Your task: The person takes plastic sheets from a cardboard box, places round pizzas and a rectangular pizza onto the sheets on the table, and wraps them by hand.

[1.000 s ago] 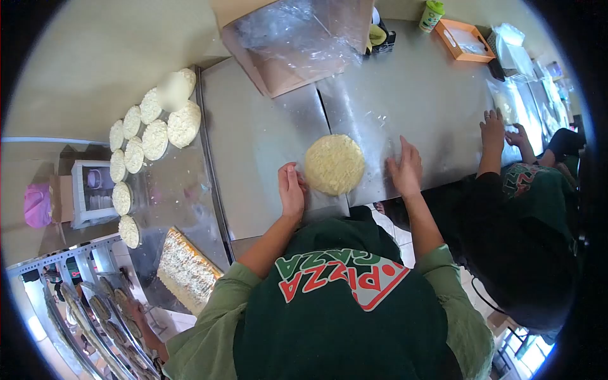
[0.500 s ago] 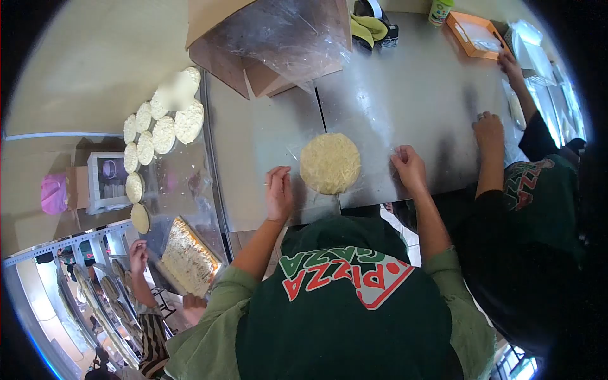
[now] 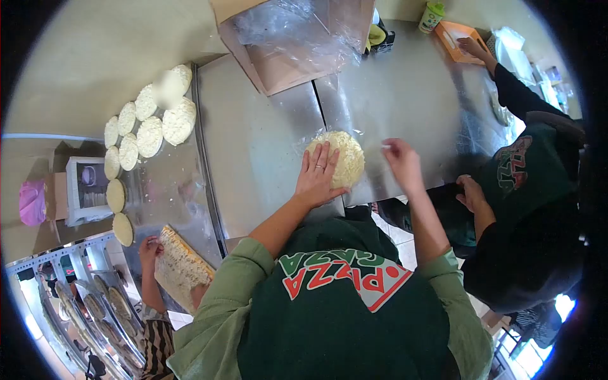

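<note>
A round pizza base (image 3: pixel 350 158) covered in pale shredded cheese lies on the steel table in front of me, clear plastic film (image 3: pixel 306 140) showing at its edges. My left hand (image 3: pixel 318 178), with a ring on one finger, rests flat on the left side of this base, fingers spread. To the right of the base and apart from it, my right hand (image 3: pixel 403 166) is raised above the table. Its fingertips are pinched together, and whatever may be between them is too small to make out.
An open cardboard box (image 3: pixel 297 60) lined with plastic stands at the back. Several cheese-topped bases (image 3: pixel 150 137) lie on the left table, where another person's hands hold a rectangular cheese-covered slab (image 3: pixel 180 266). At right, a co-worker's hand (image 3: pixel 472 47) reaches into an orange tray (image 3: pixel 451 39).
My left hand has moved from beside the base onto its top and flattened. My right hand has shifted slightly, staying pinched. The co-worker at right has reached into the orange tray.
</note>
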Available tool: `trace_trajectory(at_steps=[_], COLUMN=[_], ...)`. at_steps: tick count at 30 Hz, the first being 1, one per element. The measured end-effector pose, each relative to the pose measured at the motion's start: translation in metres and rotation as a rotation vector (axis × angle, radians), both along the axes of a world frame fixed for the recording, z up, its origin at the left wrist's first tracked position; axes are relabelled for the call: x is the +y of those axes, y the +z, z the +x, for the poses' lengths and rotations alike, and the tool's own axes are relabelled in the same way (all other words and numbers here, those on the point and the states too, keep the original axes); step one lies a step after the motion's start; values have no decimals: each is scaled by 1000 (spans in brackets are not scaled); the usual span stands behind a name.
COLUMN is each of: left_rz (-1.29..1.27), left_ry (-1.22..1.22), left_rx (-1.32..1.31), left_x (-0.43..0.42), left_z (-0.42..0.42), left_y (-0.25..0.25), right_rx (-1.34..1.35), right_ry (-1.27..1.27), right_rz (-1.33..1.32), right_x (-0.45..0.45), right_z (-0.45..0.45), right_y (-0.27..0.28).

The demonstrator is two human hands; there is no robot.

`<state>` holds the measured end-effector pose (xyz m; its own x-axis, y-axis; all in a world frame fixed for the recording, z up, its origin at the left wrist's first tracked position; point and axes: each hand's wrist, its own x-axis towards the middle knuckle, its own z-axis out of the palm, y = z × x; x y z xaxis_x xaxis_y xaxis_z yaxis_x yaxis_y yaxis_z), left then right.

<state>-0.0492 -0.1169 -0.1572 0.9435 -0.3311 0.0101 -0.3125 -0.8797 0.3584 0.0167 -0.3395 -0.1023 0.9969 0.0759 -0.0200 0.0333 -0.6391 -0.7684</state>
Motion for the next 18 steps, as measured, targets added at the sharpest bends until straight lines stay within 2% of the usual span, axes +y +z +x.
trace_trajectory(at_steps=[2, 3, 4, 8, 11, 14, 17, 18], left_rz=[-6, -20, -33, -78, -829, -570, -83, -56], left_ry=[-6, -24, -40, -130, 137, -210, -114, -86], left_rx=[-34, -6, 22, 122, 96, -123, -92, -109], left_x=[0, 2, 5, 25, 52, 45, 25, 26], left_z=[-1, 1, 1, 4, 9, 21, 20, 19], left_y=[-3, 1, 6, 3, -12, -2, -9, -8], right_rx=[29, -84, -58, -177, -251, -334, -212, -33], right_ry=[210, 363, 445, 416, 467, 501, 620, 623], right_rz=[-150, -269, -360, -535, -675, -645, -713, -593], right_x=[40, 53, 65, 87, 88, 92, 95, 94], right_z=[-29, -43, -52, -73, -79, -87, -99, -99], right_y=[19, -3, -10, -17, -17, -37, -45, -34])
